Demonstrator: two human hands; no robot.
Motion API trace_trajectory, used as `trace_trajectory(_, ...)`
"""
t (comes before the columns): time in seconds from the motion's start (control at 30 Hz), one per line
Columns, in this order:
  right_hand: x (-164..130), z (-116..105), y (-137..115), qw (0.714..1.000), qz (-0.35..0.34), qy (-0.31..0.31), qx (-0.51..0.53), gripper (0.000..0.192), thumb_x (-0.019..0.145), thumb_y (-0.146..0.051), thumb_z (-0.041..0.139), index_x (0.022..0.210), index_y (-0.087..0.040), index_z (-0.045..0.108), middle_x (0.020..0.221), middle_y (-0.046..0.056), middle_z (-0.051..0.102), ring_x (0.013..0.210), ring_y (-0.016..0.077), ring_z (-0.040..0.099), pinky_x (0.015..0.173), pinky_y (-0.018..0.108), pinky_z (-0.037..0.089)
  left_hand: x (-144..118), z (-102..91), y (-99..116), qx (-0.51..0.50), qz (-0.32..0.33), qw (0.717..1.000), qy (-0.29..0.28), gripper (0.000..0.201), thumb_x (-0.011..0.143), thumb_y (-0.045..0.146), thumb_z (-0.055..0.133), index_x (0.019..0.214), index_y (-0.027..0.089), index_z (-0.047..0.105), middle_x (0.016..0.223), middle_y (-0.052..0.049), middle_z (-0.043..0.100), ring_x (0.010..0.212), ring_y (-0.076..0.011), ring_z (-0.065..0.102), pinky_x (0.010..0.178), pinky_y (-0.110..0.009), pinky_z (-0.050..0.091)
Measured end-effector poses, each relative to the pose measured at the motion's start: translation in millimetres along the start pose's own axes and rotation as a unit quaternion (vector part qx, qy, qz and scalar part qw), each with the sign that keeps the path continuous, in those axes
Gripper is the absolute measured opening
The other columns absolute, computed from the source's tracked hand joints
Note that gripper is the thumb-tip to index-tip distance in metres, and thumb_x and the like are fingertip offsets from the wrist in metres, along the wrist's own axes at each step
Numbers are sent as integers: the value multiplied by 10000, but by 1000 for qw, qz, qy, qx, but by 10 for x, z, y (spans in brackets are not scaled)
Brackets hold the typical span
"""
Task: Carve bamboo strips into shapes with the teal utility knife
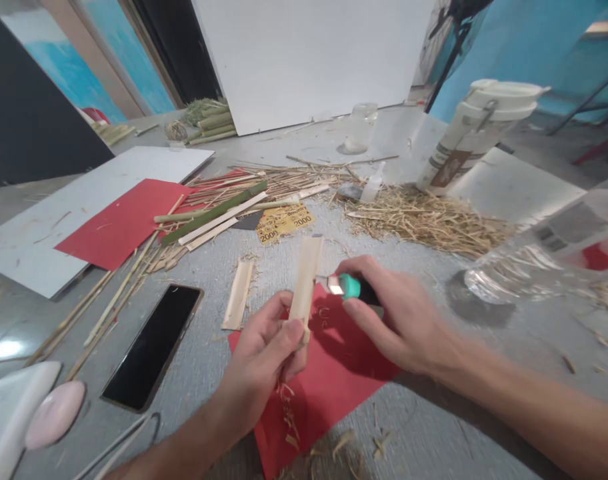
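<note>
Paper (287,225) with "2000" twice, beyond hands (264,347) with strip (307,273) and cutter (352,287)

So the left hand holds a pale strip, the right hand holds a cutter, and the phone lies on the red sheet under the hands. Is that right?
Not quite: the phone lies on the grey surface, left of the red sheet, as the head view shows. The left hand does hold a pale strip, and the right hand a cutter.
</note>
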State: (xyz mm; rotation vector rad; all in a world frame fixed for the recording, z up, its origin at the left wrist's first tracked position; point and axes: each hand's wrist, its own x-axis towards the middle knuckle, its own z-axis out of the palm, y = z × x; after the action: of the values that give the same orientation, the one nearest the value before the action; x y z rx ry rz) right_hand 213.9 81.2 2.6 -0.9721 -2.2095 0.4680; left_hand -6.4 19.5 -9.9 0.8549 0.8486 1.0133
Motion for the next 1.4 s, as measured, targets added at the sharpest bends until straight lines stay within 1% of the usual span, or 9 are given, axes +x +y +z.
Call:
trace_trajectory(0.17, 2, 14, -18, 995, -82, -58, 27, 144, 1062, -299, 535, 1169, -203, 541, 942, 43, 680, 762, 170, 587, 684, 304, 445, -8, -9, -12, 8, 11, 1000, 9, 294, 1041, 475, 685, 1007, 221, 539, 630, 102, 417, 484, -58, 269, 477, -238, 168)
trace_trajectory(0.33, 11, -16, 31, 992, -106, -32, -56, 200, 1111, -386, 518, 1131, -203, 597, 886, 47, 678, 749, 191, 587, 664, 315, 420, -20, 8, -10, 14, 14, 1000, 18, 255, 1059, 430, 670, 1016, 216, 537, 648, 103, 378, 514, -59, 203, 485, -218, 150)
trace_trajectory(0.57, 71, -116, 168, 989, 40, 109, -88, 142, 1096, -353, 541, 1131, -235, 612, 841, 14, 699, 691, 181, 615, 639, 321, 409, -88, 86, -27, -19, -26, 999, 5, 332, 1005, 485, 728, 992, 207, 547, 667, 99, 388, 520, -53, 203, 481, -206, 156)
trace_trajectory(0.9, -17, 32, 36, 992, -128, -14, -4, 240, 1103, -388, 556, 1208, -180, 614, 909, 32, 678, 752, 164, 598, 669, 291, 443, -64, 67, -26, 34, 21, 997, 69, 296, 1037, 487, 684, 1029, 230, 537, 613, 117, 345, 519, -73, 199, 480, -198, 182)
trace_trajectory(1.03, 18, -3, 76, 986, -152, -14, -63, 235, 1108, -397, 550, 1149, -183, 639, 855, 31, 658, 719, 175, 572, 637, 307, 412, -117, 92, -46, 70, 17, 993, 98, 274, 1038, 486, 670, 1028, 240, 548, 612, 109, 340, 528, -89, 213, 483, -210, 197)
trace_trajectory(1.13, 93, -154, 230, 985, -65, 73, -144, 196, 1101, -359, 559, 1136, -198, 667, 825, 31, 669, 685, 178, 569, 636, 323, 402, -210, 124, -77, 140, 15, 986, 86, 294, 1044, 494, 645, 948, 223, 586, 651, 68, 404, 562, -98, 304, 512, -228, 254)
trace_trajectory(1.2, 141, -253, 333, 965, 38, 190, -175, 153, 1075, -363, 613, 1095, -227, 680, 752, 0, 643, 611, 160, 527, 607, 321, 369, -260, 140, -92, 188, 15, 982, 7, 356, 1043, 542, 629, 924, 206, 628, 654, 40, 446, 577, -107, 365, 523, -247, 278)
trace_trajectory(1.27, 158, -289, 365, 956, 63, 240, -156, 138, 1054, -350, 633, 1109, -233, 679, 774, -5, 651, 614, 154, 538, 626, 321, 396, -260, 137, -91, 170, 13, 985, 6, 371, 1051, 565, 601, 973, 205, 640, 651, 44, 439, 555, -106, 340, 502, -252, 254)
trace_trajectory(1.4, 89, -163, 201, 990, -45, 108, -75, 154, 1076, -334, 568, 1169, -226, 626, 845, 11, 698, 650, 158, 606, 604, 302, 436, -134, 91, -56, 105, 20, 986, 129, 295, 1037, 514, 650, 1010, 235, 558, 593, 104, 337, 514, -95, 221, 470, -234, 188)
